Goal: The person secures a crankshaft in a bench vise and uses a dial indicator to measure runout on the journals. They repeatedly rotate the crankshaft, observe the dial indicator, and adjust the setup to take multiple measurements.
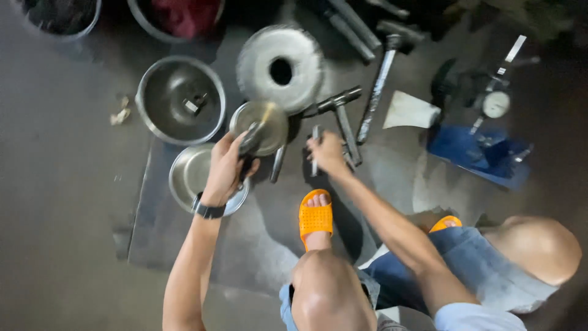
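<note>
Here, the left hand point(225, 168) clamps a brush point(254, 138), the right hand point(327, 153) pinches a stiff, heavy-looking rod point(315, 150), best held mid-shaft.

Large bowl point(180, 98) lies left of disc point(280, 68).

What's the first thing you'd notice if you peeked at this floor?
Probably the bright orange sandal in the middle, just below the two busy hands. The left hand grips a dark tool over a small shiny metal dish, while the right hand holds a thin metal rod. Above them lies a big silvery disc with a hole, beside a round steel bowl.
</note>
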